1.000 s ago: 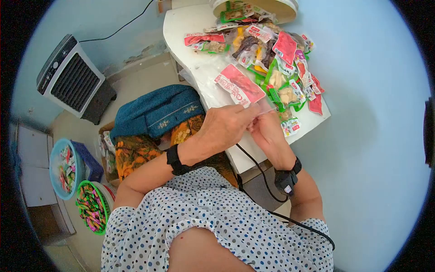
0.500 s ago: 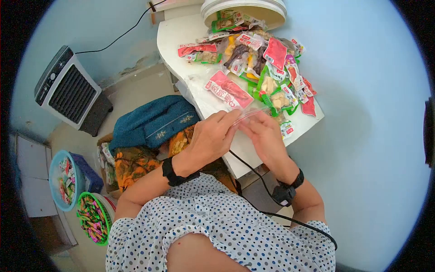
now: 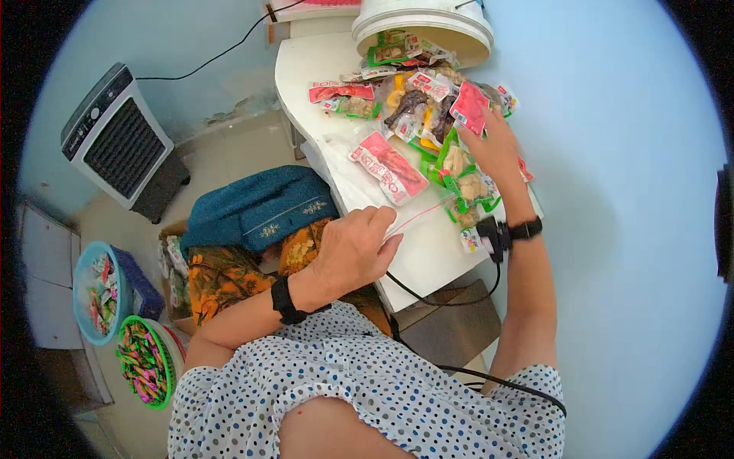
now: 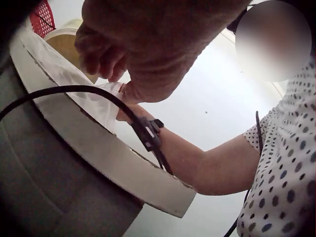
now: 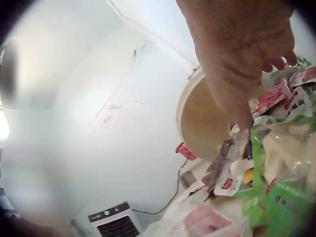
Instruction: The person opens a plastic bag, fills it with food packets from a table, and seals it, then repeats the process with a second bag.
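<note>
My left hand pinches the near edge of a clear zip bag with a red seal line; the bag's film also shows in the left wrist view, reaching over the table edge. A red-and-white snack packet lies at the far part of the bag. My right hand is over the heap of snack packets, fingertips right at the lower edge of a flat red packet. In the right wrist view, thumb and fingers are spread apart around this red packet.
Green-edged packets and dark ones spill from a tipped white bucket across the white table. A black cable loops below my right wrist. Baskets of packets and an air cooler stand on the floor at left.
Both hands were together at the bag's seal. My right hand has let go of it and moved up and right to the heap; my left hand keeps its hold on the bag.
</note>
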`<move>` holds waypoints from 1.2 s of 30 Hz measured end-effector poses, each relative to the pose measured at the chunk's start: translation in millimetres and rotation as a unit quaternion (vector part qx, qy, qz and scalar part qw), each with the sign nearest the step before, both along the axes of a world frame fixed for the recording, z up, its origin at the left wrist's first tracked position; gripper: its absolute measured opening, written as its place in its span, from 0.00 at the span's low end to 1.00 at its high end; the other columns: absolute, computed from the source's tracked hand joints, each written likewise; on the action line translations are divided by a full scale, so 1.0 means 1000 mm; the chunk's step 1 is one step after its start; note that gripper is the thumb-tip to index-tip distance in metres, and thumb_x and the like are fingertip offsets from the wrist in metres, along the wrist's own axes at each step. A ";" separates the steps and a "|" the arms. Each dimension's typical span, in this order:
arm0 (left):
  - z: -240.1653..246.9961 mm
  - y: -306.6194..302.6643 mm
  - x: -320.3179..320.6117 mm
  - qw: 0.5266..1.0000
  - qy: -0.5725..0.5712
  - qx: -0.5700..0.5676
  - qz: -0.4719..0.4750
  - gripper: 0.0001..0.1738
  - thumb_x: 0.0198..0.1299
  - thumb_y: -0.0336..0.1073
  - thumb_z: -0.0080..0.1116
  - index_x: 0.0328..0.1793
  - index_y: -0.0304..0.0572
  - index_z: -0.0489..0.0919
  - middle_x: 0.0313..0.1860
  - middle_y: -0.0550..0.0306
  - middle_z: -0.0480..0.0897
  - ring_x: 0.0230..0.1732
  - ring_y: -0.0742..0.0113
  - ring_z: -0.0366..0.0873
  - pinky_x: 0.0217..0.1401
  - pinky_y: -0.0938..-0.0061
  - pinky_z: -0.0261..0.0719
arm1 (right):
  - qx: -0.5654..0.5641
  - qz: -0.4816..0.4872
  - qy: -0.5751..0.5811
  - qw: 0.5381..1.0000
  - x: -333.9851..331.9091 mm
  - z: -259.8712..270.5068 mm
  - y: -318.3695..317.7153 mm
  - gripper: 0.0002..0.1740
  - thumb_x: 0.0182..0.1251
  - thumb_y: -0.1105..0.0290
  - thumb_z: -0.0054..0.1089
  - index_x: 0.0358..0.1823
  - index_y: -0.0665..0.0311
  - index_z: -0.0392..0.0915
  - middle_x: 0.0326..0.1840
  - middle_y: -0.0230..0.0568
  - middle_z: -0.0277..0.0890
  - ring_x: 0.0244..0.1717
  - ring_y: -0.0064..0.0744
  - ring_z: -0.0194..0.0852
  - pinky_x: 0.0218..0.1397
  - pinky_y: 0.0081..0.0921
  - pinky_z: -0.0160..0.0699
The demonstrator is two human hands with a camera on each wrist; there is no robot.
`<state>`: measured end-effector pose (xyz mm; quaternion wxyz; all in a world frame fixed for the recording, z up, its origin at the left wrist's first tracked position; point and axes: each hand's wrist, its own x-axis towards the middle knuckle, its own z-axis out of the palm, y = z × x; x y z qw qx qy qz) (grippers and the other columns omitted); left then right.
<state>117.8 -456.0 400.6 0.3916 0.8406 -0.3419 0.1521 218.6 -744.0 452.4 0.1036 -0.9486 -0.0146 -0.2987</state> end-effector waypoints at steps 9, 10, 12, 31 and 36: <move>-0.007 0.003 0.000 0.999 -0.025 0.022 0.000 0.10 0.56 0.34 0.65 0.39 0.40 0.76 0.29 0.48 0.79 0.30 0.49 0.80 0.31 0.59 0.77 | -0.026 -0.108 0.108 0.988 0.053 -0.018 -0.017 0.24 0.66 0.56 0.55 0.50 0.71 0.78 0.45 0.64 0.80 0.47 0.60 0.80 0.52 0.52 0.79; -0.007 0.002 0.000 0.999 -0.028 0.017 0.000 0.09 0.56 0.34 0.65 0.38 0.40 0.76 0.29 0.48 0.79 0.30 0.49 0.80 0.30 0.59 0.77 | -0.016 -0.121 0.100 0.987 0.052 -0.014 -0.018 0.21 0.67 0.58 0.54 0.49 0.71 0.78 0.42 0.62 0.81 0.44 0.61 0.81 0.51 0.52 0.79; -0.006 0.002 0.001 0.999 -0.033 0.005 0.003 0.08 0.57 0.33 0.64 0.37 0.40 0.76 0.29 0.48 0.79 0.30 0.50 0.80 0.30 0.60 0.77 | -0.059 -0.098 0.008 0.993 0.038 -0.004 -0.027 0.18 0.69 0.61 0.52 0.44 0.72 0.79 0.37 0.62 0.80 0.36 0.61 0.80 0.50 0.50 0.80; -0.010 -0.002 0.007 0.997 0.006 -0.076 0.011 0.06 0.58 0.30 0.65 0.34 0.38 0.79 0.25 0.50 0.80 0.21 0.59 0.79 0.24 0.68 0.75 | 0.690 0.056 0.038 0.720 -0.139 0.041 -0.019 0.11 0.72 0.66 0.54 0.43 0.67 0.79 0.38 0.37 0.82 0.30 0.24 0.78 0.29 0.24 0.75; -0.011 -0.007 0.006 0.994 0.005 -0.110 0.017 0.05 0.58 0.30 0.65 0.35 0.37 0.79 0.26 0.51 0.80 0.22 0.59 0.80 0.25 0.68 0.76 | 0.698 0.024 0.119 0.706 -0.214 0.021 0.011 0.12 0.64 0.72 0.58 0.45 0.72 0.79 0.37 0.40 0.84 0.28 0.24 0.81 0.26 0.22 0.77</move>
